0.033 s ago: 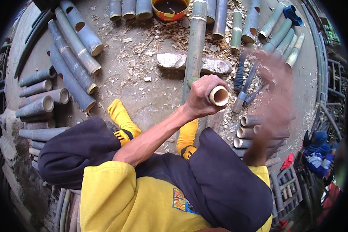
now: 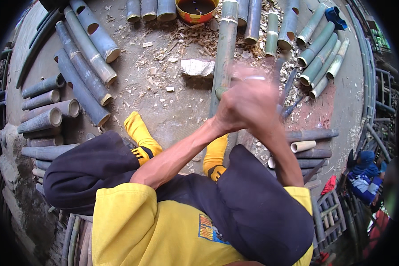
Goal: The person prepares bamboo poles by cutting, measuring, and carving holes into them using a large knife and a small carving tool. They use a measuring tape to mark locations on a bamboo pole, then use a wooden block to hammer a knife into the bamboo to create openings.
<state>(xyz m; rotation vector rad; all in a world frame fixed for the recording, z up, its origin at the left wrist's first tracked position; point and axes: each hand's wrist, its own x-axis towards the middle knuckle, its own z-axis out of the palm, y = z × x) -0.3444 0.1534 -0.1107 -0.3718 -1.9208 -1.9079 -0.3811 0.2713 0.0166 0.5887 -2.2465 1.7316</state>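
My left hand (image 2: pixel 225 110) is closed around a short bamboo tube (image 2: pixel 221 92), whose green side shows just past my knuckles. Blurred by motion, my right hand (image 2: pixel 258 95) lies over the tube's near end and hides it. Its fingers are smeared, so I cannot tell whether it grips anything. Just beyond both hands a long green bamboo pole (image 2: pixel 226 48) lies pointing away from me, across a pale stone block (image 2: pixel 196 68). Dark-handled tools (image 2: pixel 289 86) rest among shavings to the right of my hands, partly hidden.
Cut bamboo tubes lie at left (image 2: pixel 82 88), far right (image 2: pixel 317 55) and beside my right knee (image 2: pixel 312 135). A red-and-yellow bowl (image 2: pixel 196 18) of dark liquid stands at the back amid wood shavings (image 2: pixel 195 40). Another person in blue (image 2: pixel 364 179) is at the right edge.
My right hand has swung left from the right side to the tube, covering its round opening. My left hand keeps its hold in about the same place.
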